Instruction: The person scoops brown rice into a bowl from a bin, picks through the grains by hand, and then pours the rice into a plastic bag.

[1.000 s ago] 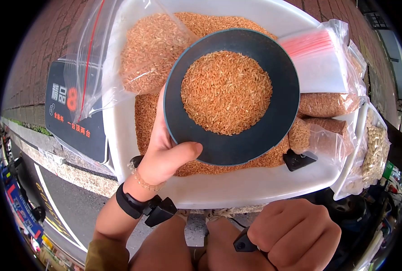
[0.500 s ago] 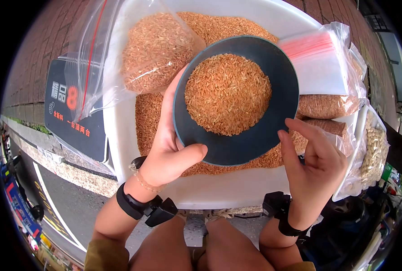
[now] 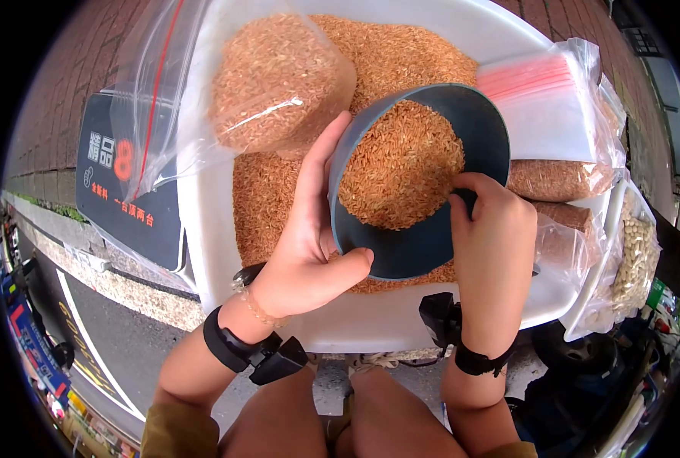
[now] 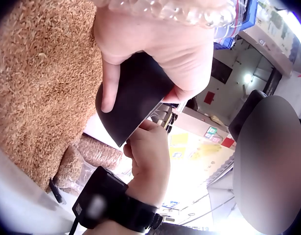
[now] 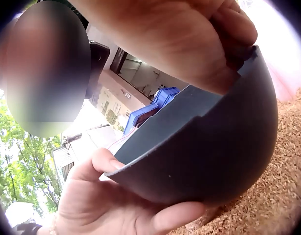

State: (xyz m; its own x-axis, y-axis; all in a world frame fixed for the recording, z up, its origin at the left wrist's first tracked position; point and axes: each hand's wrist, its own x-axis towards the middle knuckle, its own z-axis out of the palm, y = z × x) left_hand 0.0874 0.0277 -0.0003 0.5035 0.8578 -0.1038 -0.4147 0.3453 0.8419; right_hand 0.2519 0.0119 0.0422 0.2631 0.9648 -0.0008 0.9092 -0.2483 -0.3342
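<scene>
A dark blue-grey bowl [image 3: 409, 253] holds a heap of reddish-brown rice [image 3: 399, 164] and tilts to one side. My left hand [image 3: 309, 252] grips it from the left, thumb [image 3: 351, 267] at the near rim and fingers spread along the outside wall. Over the bowl's right rim reaches my right hand [image 3: 496, 244], its thumb and index fingertips close together at the edge of the heap; I cannot tell whether they pinch any grains. The left wrist view shows the bowl's dark outer wall [image 4: 138, 93] under the left hand. Below the bowl, more loose rice [image 3: 401, 49] fills a white tub [image 3: 340, 330].
A clear zip bag of rice [image 3: 279, 84] with a red seal strip stands at the tub's upper left. Empty zip bags [image 3: 527, 88] and filled rice bags [image 3: 561, 179] lie at the right, beside bagged pale beans [image 3: 634, 263]. A dark printed box [image 3: 126, 179] sits at the left.
My right hand has risen from below the tub to the bowl's right side, then its fingertips moved in to the rice. The bowl has shifted right and tilted in my left hand.
</scene>
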